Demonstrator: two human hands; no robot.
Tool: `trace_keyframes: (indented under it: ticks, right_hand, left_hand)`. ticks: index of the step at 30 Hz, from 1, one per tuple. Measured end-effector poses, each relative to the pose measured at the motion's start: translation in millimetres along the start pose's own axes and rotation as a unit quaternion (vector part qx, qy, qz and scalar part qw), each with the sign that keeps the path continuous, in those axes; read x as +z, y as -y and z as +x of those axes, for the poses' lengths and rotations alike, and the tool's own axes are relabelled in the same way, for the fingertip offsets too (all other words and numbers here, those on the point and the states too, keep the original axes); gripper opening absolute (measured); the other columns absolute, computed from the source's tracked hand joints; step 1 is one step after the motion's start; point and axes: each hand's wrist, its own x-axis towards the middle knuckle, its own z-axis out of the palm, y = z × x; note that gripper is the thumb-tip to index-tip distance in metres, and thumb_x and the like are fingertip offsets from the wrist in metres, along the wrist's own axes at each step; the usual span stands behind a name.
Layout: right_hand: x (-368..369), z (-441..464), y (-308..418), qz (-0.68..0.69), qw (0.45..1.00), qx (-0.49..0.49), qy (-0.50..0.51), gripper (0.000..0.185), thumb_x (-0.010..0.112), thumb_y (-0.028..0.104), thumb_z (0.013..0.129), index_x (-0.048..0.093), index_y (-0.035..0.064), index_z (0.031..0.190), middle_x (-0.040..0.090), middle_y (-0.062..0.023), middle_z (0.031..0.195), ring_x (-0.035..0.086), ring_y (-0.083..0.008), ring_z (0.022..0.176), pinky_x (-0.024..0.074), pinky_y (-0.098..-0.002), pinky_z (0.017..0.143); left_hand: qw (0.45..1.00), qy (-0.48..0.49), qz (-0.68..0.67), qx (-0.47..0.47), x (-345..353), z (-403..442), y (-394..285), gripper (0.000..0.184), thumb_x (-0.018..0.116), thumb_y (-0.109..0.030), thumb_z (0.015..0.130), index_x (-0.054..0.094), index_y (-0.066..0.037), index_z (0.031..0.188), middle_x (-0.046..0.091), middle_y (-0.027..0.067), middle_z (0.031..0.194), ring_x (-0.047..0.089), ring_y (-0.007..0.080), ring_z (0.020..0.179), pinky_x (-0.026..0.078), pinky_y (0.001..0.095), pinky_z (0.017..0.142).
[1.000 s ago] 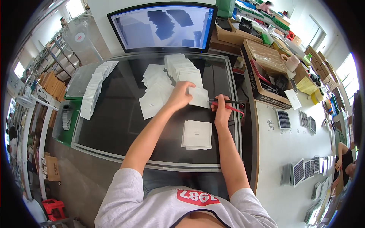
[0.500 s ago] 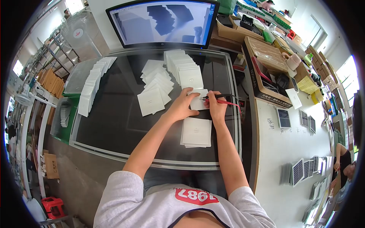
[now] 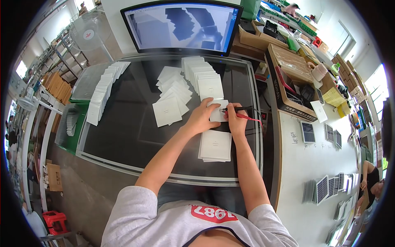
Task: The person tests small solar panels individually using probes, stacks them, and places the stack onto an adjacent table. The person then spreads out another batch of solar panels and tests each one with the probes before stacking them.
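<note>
A small white square panel [image 3: 215, 115] lies on the dark tabletop, its left side gripped between the thumb and fingers of my left hand [image 3: 200, 118]. My right hand [image 3: 237, 120] is closed around a black test probe [image 3: 242, 108] and a red test probe [image 3: 247, 118]. Both tips point at the middle of that panel; whether they touch it I cannot tell. Just beyond is a long overlapping row of white panels [image 3: 210, 87]. Nearer my body sits a short stack of white panels [image 3: 215, 145]. Left of my left hand, more white panels [image 3: 166, 111] lie fanned out.
A monitor [image 3: 181, 26] stands at the table's back edge. Another row of white panels [image 3: 101, 92] runs along the left side. To the right, a side table [image 3: 296, 160] carries small solar panels [image 3: 307, 132] and a cardboard box [image 3: 288, 101]. Probe leads trail off right.
The whole view has shifted slightly. Both hands stay at the same panel, and the probes remain over its middle. The picture on the monitor has changed a little.
</note>
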Motion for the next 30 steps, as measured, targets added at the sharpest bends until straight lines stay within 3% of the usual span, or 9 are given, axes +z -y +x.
trace_keyframes:
  ticks: [8,11,15,18,20,23,26,27,30]
  right_hand:
    - [-20.7,5.9,0.2,0.232,0.970,0.034,-0.068,0.024,0.054,0.025,0.096,0.057,0.0015,0.090,0.057,-0.0058,0.062,0.052,-0.0118,0.049,0.0388,-0.0238,0.047]
    - [-22.9,5.3,0.3,0.244,0.967,0.033,-0.062,0.025,0.053,0.026,0.096,0.056,0.0019,0.090,0.057,-0.0067,0.062,0.053,-0.0127,0.050,0.0395,-0.0241,0.048]
    - [-19.8,6.2,3.6,0.220,0.973,0.047,-0.049,0.026,0.053,0.026,0.096,0.055,0.0017,0.090,0.056,-0.0067,0.061,0.053,-0.0133,0.050,0.0395,-0.0241,0.048]
    - [-20.1,7.8,1.0,0.212,0.975,0.045,-0.043,0.026,0.053,0.026,0.097,0.055,0.0015,0.090,0.056,-0.0071,0.061,0.052,-0.0133,0.050,0.0396,-0.0241,0.048]
    - [-21.0,8.9,1.1,0.221,0.973,0.039,-0.046,0.025,0.053,0.025,0.097,0.055,0.0014,0.090,0.056,-0.0072,0.062,0.052,-0.0132,0.050,0.0395,-0.0239,0.048]
    - [-23.0,8.1,0.4,0.225,0.973,0.034,-0.045,0.024,0.052,0.025,0.097,0.055,0.0014,0.090,0.056,-0.0072,0.062,0.052,-0.0129,0.051,0.0393,-0.0236,0.048]
    - [-22.4,8.0,1.7,0.226,0.973,0.033,-0.043,0.024,0.052,0.025,0.097,0.055,0.0015,0.090,0.057,-0.0069,0.062,0.053,-0.0125,0.051,0.0388,-0.0231,0.048]
    - [-20.7,7.6,1.8,0.228,0.972,0.034,-0.043,0.024,0.052,0.025,0.097,0.055,0.0016,0.090,0.057,-0.0067,0.062,0.053,-0.0123,0.051,0.0386,-0.0229,0.048]
    - [-21.1,8.4,-1.3,0.210,0.976,0.031,-0.048,0.025,0.053,0.026,0.097,0.056,0.0024,0.091,0.057,-0.0066,0.061,0.052,-0.0123,0.050,0.0390,-0.0232,0.048]
  left_hand:
    - [0.990,0.059,-0.117,0.052,-12.8,-6.2,11.8,0.075,0.080,-0.032,0.070,0.048,-0.007,0.134,0.045,0.0189,0.129,0.046,0.0354,0.121,0.044,0.0389,0.097]
    - [0.981,0.174,-0.043,0.069,-36.4,-24.5,-13.8,0.080,0.080,-0.035,0.071,0.045,-0.008,0.137,0.045,0.0193,0.129,0.043,0.0360,0.123,0.041,0.0390,0.100]
    - [0.950,0.305,0.055,0.034,-46.3,-43.2,-34.7,0.099,0.072,-0.063,0.069,0.035,-0.012,0.145,0.033,0.0224,0.143,0.025,0.0352,0.139,0.025,0.0512,0.110]
    - [0.966,0.175,0.190,0.034,-24.6,-8.4,-9.1,0.090,0.070,-0.057,0.075,0.036,-0.012,0.145,0.026,0.0226,0.149,0.019,0.0368,0.142,0.025,0.0541,0.110]
    - [0.965,-0.007,0.261,0.003,-10.9,24.5,1.1,0.081,0.068,-0.051,0.080,0.037,-0.013,0.145,0.022,0.0238,0.152,0.013,0.0392,0.144,0.023,0.0574,0.110]
    - [0.925,-0.099,0.357,0.086,4.1,58.6,32.4,0.077,0.070,-0.047,0.079,0.039,-0.017,0.144,0.033,0.0226,0.146,0.025,0.0393,0.139,0.030,0.0558,0.105]
    - [0.930,-0.060,0.358,0.061,10.0,69.3,22.3,0.077,0.073,-0.046,0.076,0.041,-0.023,0.143,0.048,0.0176,0.130,0.039,0.0350,0.127,0.037,0.0500,0.096]
    - [0.932,-0.041,0.358,0.030,2.5,70.9,4.9,0.073,0.076,-0.045,0.074,0.048,-0.025,0.138,0.053,0.0106,0.114,0.048,0.0294,0.111,0.040,0.0449,0.087]
    - [0.931,-0.031,0.361,-0.040,-9.9,83.3,-11.0,0.073,0.079,-0.045,0.070,0.052,-0.025,0.134,0.054,0.0094,0.110,0.051,0.0292,0.105,0.040,0.0441,0.087]
